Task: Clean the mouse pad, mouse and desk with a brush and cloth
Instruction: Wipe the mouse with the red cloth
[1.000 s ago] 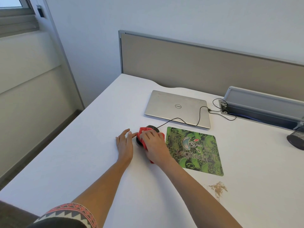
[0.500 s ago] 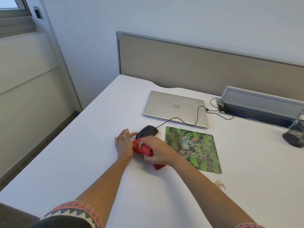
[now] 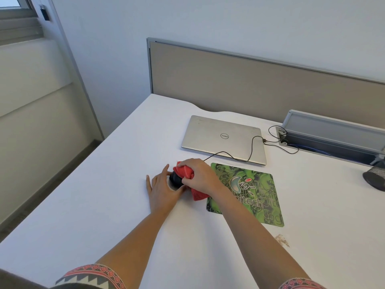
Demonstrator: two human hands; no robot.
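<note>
A white desk [image 3: 104,215] filled most of the view, with a beige partition panel [image 3: 250,86] standing along its far edge. A closed silver laptop [image 3: 223,136] lay flat near the back. To its right a grey cable tray [image 3: 333,134] was set into the desk with its lid raised; blue cabling and a thin black cable [image 3: 252,147] ran into it, and what else it held could not be seen. A dark mesh cup [image 3: 375,178] stood at the right edge, cut off by the frame, its contents not visible.

The green patterned mouse pad [image 3: 250,192] lay in front of the laptop. Just left of it sat the black mouse [image 3: 176,180], on the bare desk and off the pad.

The right hand [image 3: 200,176] was curled closed around a bunched red cloth [image 3: 185,172], pressing it onto the top of the mouse; a tail of cloth hung out beneath the palm to the pad's edge. The left hand [image 3: 162,190] lay flat on the desk with fingers loosely spread, thumb and forefinger bracing the mouse's left side.

A small patch of brown crumbs [image 3: 282,239] lay on the desk near the pad's front right corner.
</note>
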